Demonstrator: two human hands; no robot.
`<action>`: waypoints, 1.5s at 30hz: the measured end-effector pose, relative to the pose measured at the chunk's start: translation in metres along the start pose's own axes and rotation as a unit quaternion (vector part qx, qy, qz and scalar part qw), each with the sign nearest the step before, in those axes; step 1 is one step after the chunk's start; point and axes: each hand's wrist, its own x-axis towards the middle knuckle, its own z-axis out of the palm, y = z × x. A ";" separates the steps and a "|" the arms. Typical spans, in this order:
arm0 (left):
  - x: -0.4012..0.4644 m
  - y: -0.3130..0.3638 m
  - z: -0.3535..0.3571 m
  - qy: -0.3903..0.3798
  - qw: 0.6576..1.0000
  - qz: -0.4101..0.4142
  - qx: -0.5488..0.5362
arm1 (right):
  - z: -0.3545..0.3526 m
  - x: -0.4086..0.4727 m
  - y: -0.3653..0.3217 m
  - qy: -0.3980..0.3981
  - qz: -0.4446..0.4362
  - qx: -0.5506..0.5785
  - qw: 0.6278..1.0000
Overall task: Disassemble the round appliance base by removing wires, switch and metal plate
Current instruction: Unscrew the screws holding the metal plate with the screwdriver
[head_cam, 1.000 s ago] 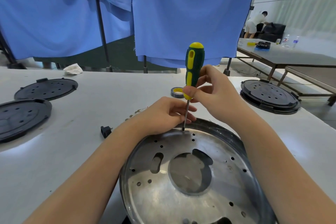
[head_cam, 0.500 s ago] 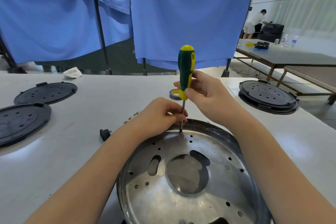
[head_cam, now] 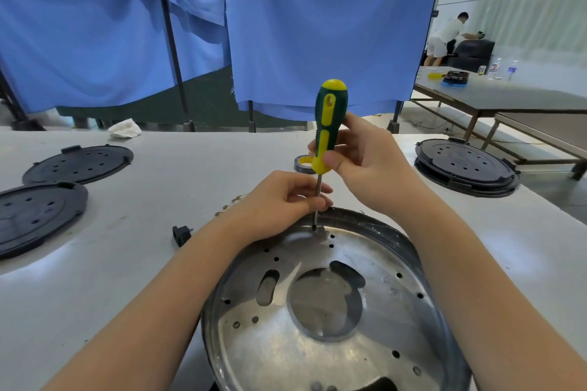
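The round appliance base point(head_cam: 409, 251) lies in front of me with its shiny metal plate point(head_cam: 374, 340) facing up, a big round cutout in the middle. A green-and-yellow screwdriver point(head_cam: 328, 124) stands upright with its tip in a screw hole at the plate's far edge. My right hand point(head_cam: 368, 165) grips the lower handle. My left hand point(head_cam: 282, 200) rests on the base's far rim and pinches the steel shaft between its fingertips. No wires or switch show on the base.
Two black round covers point(head_cam: 79, 163) point(head_cam: 35, 216) lie on the white table at the left, and a stacked black base point(head_cam: 465, 165) at the right. A small black plug part point(head_cam: 181, 234), loose screws point(head_cam: 227, 206) and a tape roll point(head_cam: 301, 163) lie near. Blue curtains hang behind.
The screwdriver handle has turned a little in my right hand and tilted slightly; both hands stay at the same hole on the plate's far edge.
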 end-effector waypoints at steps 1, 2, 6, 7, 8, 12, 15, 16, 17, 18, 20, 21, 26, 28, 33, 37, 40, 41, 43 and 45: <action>0.000 0.000 0.000 0.002 1.000 0.003 -0.019 | 0.000 0.000 0.000 -0.005 0.000 0.011 1.000; -0.001 0.001 -0.001 0.006 1.000 0.007 -0.028 | 0.000 0.000 0.001 -0.009 0.002 0.019 1.000; -0.001 0.002 -0.004 0.023 1.000 0.015 0.001 | 0.002 -0.001 0.001 -0.020 0.001 0.052 0.998; 0.000 0.002 -0.004 0.026 1.000 0.014 0.005 | 0.003 -0.001 0.001 -0.014 0.002 0.053 0.998; 0.000 0.002 -0.004 0.028 1.000 0.012 0.006 | 0.003 -0.001 0.000 -0.005 0.005 0.047 0.999; 0.002 0.002 -0.004 0.030 0.999 0.011 0.014 | 0.002 0.000 0.000 0.053 -0.003 0.002 0.999; 0.003 0.002 -0.004 0.044 0.998 0.019 0.026 | 0.001 0.000 -0.001 0.054 -0.002 0.008 0.998; 0.003 0.001 -0.004 0.050 0.998 0.020 0.026 | 0.002 0.000 0.000 0.041 0.000 0.019 0.999; 0.003 0.001 -0.004 0.054 0.998 0.018 0.019 | 0.002 0.000 -0.001 0.026 -0.001 0.025 0.999; 0.003 0.000 -0.004 0.055 0.998 0.014 0.009 | 0.002 0.000 -0.001 0.012 -0.004 0.027 1.000; 0.003 0.000 -0.003 0.041 0.999 0.005 -0.008 | 0.003 -0.001 -0.001 -0.002 -0.008 0.025 1.000; 0.003 0.000 -0.003 0.027 1.000 0.002 -0.014 | 0.002 -0.001 -0.001 -0.003 -0.008 0.026 1.000; 0.001 0.001 -0.005 0.030 0.999 -0.003 -0.038 | 0.003 -0.001 0.000 -0.003 -0.001 0.040 0.999; 0.002 0.001 -0.006 0.065 0.998 0.003 -0.003 | 0.005 -0.001 0.000 0.006 0.001 0.038 0.999; 0.004 0.003 -0.004 0.083 0.996 0.012 0.038 | 0.006 0.000 -0.001 0.028 -0.006 -0.005 1.000; 0.003 0.003 -0.002 0.042 0.998 0.008 0.044 | 0.005 0.000 0.000 0.035 0.000 -0.032 0.999; 0.001 0.001 -0.002 0.012 1.000 0.006 -0.015 | 0.003 -0.001 0.001 0.016 0.011 0.011 1.000; 0.001 0.000 -0.003 0.010 1.000 0.004 -0.027 | 0.003 -0.001 0.001 0.013 0.015 0.026 0.999; 0.000 -0.001 -0.004 0.017 0.999 0.003 -0.027 | 0.002 -0.001 0.000 0.008 0.016 0.046 0.999; 0.002 0.000 -0.003 0.033 0.999 0.008 -0.011 | 0.002 -0.001 0.000 0.006 0.015 0.043 0.999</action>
